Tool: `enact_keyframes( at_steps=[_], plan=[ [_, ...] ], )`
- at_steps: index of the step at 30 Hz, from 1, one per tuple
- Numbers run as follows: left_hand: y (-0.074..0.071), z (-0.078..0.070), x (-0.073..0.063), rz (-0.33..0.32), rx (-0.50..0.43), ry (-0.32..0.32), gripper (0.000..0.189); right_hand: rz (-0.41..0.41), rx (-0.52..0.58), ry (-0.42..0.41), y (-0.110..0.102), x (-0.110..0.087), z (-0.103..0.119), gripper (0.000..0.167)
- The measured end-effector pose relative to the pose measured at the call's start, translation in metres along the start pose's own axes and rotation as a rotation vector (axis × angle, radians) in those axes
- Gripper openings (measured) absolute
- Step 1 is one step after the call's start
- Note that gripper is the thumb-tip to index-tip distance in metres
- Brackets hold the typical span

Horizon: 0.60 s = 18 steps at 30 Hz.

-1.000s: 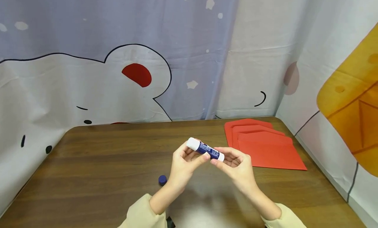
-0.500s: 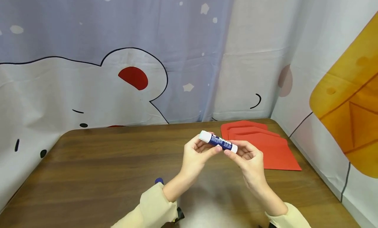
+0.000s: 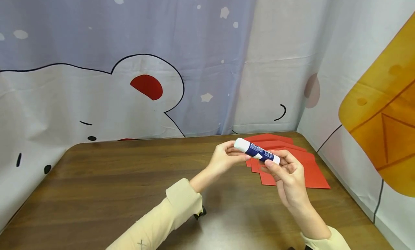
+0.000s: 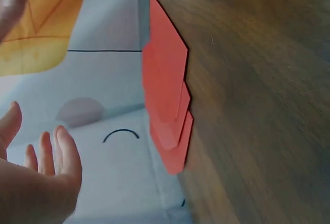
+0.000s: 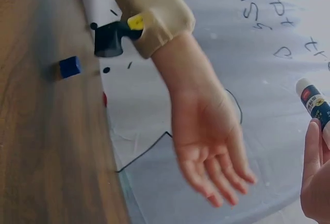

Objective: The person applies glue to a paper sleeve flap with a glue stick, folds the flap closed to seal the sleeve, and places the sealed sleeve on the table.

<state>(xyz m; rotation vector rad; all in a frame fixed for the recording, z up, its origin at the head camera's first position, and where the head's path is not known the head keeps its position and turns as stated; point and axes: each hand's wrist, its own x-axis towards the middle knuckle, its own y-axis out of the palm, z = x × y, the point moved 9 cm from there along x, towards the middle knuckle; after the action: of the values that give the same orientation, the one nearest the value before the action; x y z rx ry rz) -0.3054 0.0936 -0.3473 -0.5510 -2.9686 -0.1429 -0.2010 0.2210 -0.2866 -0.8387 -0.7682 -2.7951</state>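
Observation:
A glue stick [image 3: 259, 152], white with a dark blue printed label, is held up above the table, slanting down to the right. My right hand [image 3: 293, 179] grips its lower right end between thumb and fingers. Near the upper left end is my left hand [image 3: 222, 158], which overlaps the stick in the head view. The right wrist view shows that left hand [image 5: 209, 136] apart from the glue stick [image 5: 314, 100], palm visible and fingers loosely extended. A blue cap [image 5: 70, 67] stands on the table; in the head view the left sleeve hides it.
Several red envelopes [image 3: 311, 170] lie overlapped at the table's back right. A printed curtain [image 3: 207, 70] hangs behind and along the right side of the wooden table [image 3: 97, 178]. A small black device [image 5: 108, 38] sits at the left cuff.
Both hands and the glue stick have moved right and slightly up. My left hand has let go of the stick, while the right keeps hold. The left sleeve now covers the cap in the head view.

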Motion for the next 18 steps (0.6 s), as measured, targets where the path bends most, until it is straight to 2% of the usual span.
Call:
enact_keyframes(
  at_steps=[3,8,12,18],
  plan=[
    [0.005,0.007,0.013,-0.036,0.064,-0.016,0.04,0.023,0.03,-0.018,-0.004,0.0,0.006,0.032],
    [0.011,0.022,0.033,-0.096,0.208,-0.065,0.037,0.027,0.011,-0.016,-0.012,0.0,0.013,0.036],
    [0.019,0.03,0.047,-0.097,0.32,-0.078,0.036,0.029,0.0,-0.01,-0.019,0.0,0.017,0.038],
    [0.033,0.044,0.066,-0.044,0.376,-0.086,0.033,0.01,-0.045,0.045,-0.034,-0.004,0.018,0.038]
  ],
)
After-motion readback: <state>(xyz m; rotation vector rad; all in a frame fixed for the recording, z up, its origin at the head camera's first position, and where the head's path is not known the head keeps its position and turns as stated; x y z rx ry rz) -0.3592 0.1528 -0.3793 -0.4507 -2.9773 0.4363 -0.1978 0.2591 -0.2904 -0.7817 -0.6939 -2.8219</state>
